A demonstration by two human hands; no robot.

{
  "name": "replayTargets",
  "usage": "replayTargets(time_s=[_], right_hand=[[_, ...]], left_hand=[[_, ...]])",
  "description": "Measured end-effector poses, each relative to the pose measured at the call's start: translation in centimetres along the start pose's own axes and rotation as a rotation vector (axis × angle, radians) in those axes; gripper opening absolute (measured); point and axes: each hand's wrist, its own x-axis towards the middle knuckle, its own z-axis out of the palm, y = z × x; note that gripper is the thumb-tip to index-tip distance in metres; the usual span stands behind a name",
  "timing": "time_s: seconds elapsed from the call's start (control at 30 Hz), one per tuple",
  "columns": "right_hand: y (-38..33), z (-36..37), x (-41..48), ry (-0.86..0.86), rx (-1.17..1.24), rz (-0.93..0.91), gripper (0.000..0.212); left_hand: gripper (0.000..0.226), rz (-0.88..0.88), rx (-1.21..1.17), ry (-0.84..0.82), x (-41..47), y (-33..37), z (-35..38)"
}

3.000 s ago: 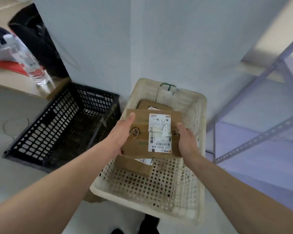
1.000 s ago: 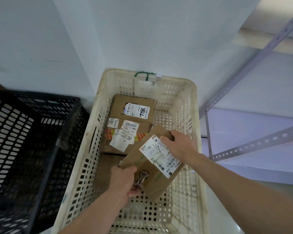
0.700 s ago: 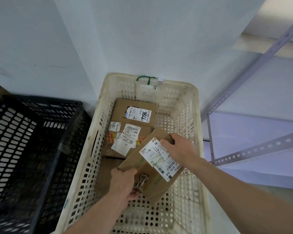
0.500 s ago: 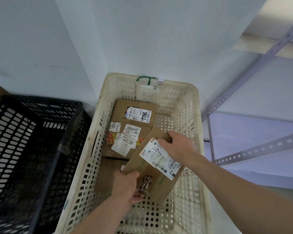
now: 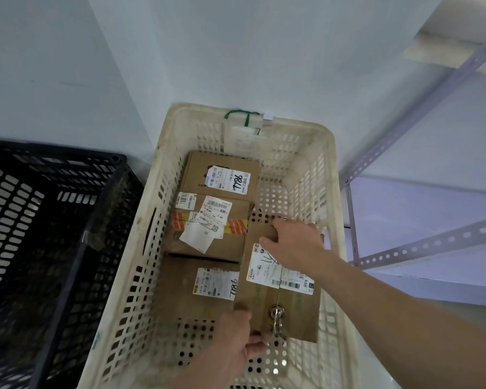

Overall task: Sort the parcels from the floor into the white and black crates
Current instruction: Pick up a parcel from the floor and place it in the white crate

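1. The right hand (image 5: 295, 244) grips the far edge of the flat cardboard parcel (image 5: 298, 301); the left hand (image 5: 230, 341) pinches its near corner.
2. The parcel sits low in the right side of the white crate (image 5: 333, 192), beside three labelled boxes (image 5: 208, 242).
3. It looks light and stiff; opposite edges seem the surest hold.

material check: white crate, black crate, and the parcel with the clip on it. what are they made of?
white crate: moulded plastic, matte, off-white and grimy; perforated walls, rounded rim.
black crate: likely the same kind of plastic, matte; slotted lattice walls.
parcel with the clip: brown cardboard, matte, with paper labels stuck on; the clip glints like metal.
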Motion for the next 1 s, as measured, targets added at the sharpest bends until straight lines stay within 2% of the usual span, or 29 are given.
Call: replayTargets(time_s=[0.23,0.37,0.67,1.0], right_hand=[[0.0,1.6,2.3,0.039,-0.091,0.013,0.058],[0.0,2.6,3.4,0.073,-0.134,0.024,0.061],[0.8,4.9,6.0,0.149,-0.043,0.083,0.058],[1.8,7.8,9.8,0.024,0.095,0.148,0.066]], left_hand=[[0.010,0.002,0.018,-0.003,3.6,0.3,0.7],[0.017,0.001,-0.007,-0.025,5.3,0.3,1.3],[0.012,0.001,-0.074,0.079,8.7,0.8,3.6],[0.021,-0.008,-0.191,0.049,11.1,1.8,5.5]])
